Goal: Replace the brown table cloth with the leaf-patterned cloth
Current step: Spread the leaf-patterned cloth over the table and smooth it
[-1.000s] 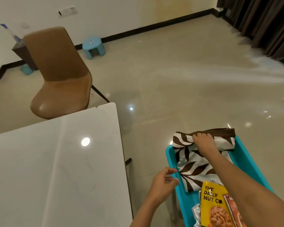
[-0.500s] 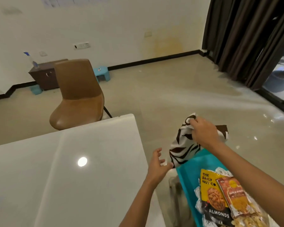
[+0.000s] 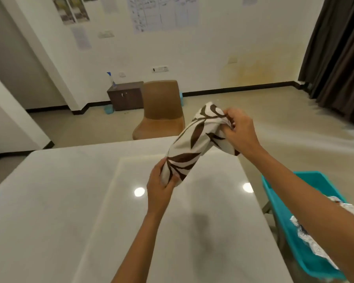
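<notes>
Cloth point(image 3: 194, 146) gripped by both hands above table point(image 3: 70, 201) edge

Both arms are bare right up to the frame edge, no sleeves showing. Left hand point(image 3: 158, 185) and right hand point(image 3: 240, 129) are bare too, with short nails.

Head camera looks forward and down over the table point(image 3: 70, 201).

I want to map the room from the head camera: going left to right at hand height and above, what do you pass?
Spray bottle → dark cabinet → brown chair → leaf-patterned cloth held between left hand and right hand → dark curtains.
</notes>
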Motion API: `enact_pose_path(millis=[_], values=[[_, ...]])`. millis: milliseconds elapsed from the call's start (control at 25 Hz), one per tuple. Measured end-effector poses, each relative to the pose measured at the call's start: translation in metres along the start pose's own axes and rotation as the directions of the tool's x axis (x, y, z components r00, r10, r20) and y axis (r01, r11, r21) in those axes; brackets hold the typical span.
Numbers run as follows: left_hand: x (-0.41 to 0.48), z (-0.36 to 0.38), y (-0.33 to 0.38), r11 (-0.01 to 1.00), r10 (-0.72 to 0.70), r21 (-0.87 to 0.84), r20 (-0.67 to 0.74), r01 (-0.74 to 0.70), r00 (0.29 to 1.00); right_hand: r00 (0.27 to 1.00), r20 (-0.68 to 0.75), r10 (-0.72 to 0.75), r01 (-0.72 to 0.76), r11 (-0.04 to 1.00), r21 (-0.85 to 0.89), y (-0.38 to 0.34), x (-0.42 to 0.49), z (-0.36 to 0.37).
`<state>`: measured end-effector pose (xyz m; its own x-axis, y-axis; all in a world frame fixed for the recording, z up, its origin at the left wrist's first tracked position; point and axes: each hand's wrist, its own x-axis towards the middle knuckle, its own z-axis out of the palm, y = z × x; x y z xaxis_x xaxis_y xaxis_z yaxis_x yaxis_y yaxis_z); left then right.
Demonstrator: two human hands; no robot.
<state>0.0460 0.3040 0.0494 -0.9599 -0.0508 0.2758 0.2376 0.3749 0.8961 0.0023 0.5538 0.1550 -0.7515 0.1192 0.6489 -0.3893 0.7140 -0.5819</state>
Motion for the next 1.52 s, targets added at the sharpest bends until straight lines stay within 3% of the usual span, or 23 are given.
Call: enact_pose_path(millis=[40, 120, 200, 240, 320, 400, 520, 640, 760, 840, 920, 1000, 1040, 1080, 1120, 1280, 1520], values=[[-0.015, -0.022, -0.012, 0.999, -0.004, 0.036, 0.017, 0.003, 1.000, 0.996, 0.058, 0.064, -0.063, 0.998, -0.019, 0.006, -0.019, 0.018], [-0.046, -0.062, -0.045, 0.984, -0.144, 0.130, 0.173, 0.123, 0.974, 0.942, 0.211, 0.262, -0.243, 0.964, -0.113, 0.018, -0.068, 0.056], [-0.077, -0.086, -0.081, 0.922, -0.348, 0.299, 0.364, 0.246, 0.864, 0.798, 0.352, 0.489, -0.424, 0.871, -0.249, 0.026, -0.118, 0.084], [-0.091, -0.095, -0.097, 0.888, -0.411, 0.381, 0.400, 0.259, 0.819, 0.726, 0.397, 0.562, -0.477, 0.827, -0.298, 0.026, -0.140, 0.095], [-0.112, -0.108, -0.120, 0.841, -0.470, 0.464, 0.369, 0.280, 0.802, 0.628, 0.469, 0.621, -0.520, 0.783, -0.342, 0.013, -0.177, 0.114], [-0.122, -0.113, -0.133, 0.819, -0.497, 0.477, 0.311, 0.319, 0.810, 0.574, 0.560, 0.597, -0.497, 0.798, -0.341, -0.004, -0.204, 0.131], [-0.123, -0.106, -0.142, 0.807, -0.505, 0.493, 0.294, 0.324, 0.811, 0.501, 0.702, 0.506, -0.340, 0.861, -0.378, -0.017, -0.241, 0.158], [-0.118, -0.088, -0.146, 0.817, -0.510, 0.455, 0.283, 0.354, 0.812, 0.406, 0.740, 0.537, -0.201, 0.842, -0.501, -0.014, -0.272, 0.176], [-0.110, -0.068, -0.144, 0.864, -0.493, 0.268, 0.287, 0.426, 0.821, 0.414, 0.746, 0.522, -0.060, 0.833, -0.549, -0.011, -0.284, 0.176], [-0.105, -0.053, -0.144, 0.860, -0.509, 0.178, 0.208, 0.479, 0.836, 0.426, 0.762, 0.488, -0.032, 0.849, -0.527, -0.012, -0.277, 0.169], [-0.105, -0.034, -0.143, 0.827, -0.538, 0.273, 0.133, 0.491, 0.832, 0.540, 0.708, 0.456, -0.188, 0.885, -0.426, -0.007, -0.261, 0.159], [-0.107, -0.013, -0.141, 0.787, -0.556, 0.426, 0.173, 0.447, 0.813, 0.752, 0.512, 0.415, -0.230, 0.893, -0.386, 0.007, -0.241, 0.150], [-0.107, -0.003, -0.146, 0.753, -0.568, 0.521, 0.209, 0.401, 0.796, 0.810, 0.428, 0.402, -0.209, 0.879, -0.429, 0.021, -0.231, 0.148], [-0.106, 0.006, -0.147, 0.709, -0.592, 0.605, 0.231, 0.363, 0.772, 0.818, 0.390, 0.423, -0.220, 0.856, -0.467, 0.037, -0.221, 0.145], [-0.104, 0.013, -0.151, 0.658, -0.626, 0.668, 0.228, 0.348, 0.746, 0.789, 0.399, 0.468, -0.256, 0.840, -0.479, 0.052, -0.212, 0.146], [-0.087, 0.024, -0.162, 0.519, -0.718, 0.787, 0.191, 0.333, 0.669, 0.562, 0.559, 0.610, -0.470, 0.791, -0.390, 0.091, -0.204, 0.165], [-0.052, 0.022, -0.175, 0.559, -0.684, 0.770, 0.217, 0.308, 0.696, 0.552, 0.542, 0.634, -0.456, 0.774, -0.440, 0.104, -0.184, 0.188]])
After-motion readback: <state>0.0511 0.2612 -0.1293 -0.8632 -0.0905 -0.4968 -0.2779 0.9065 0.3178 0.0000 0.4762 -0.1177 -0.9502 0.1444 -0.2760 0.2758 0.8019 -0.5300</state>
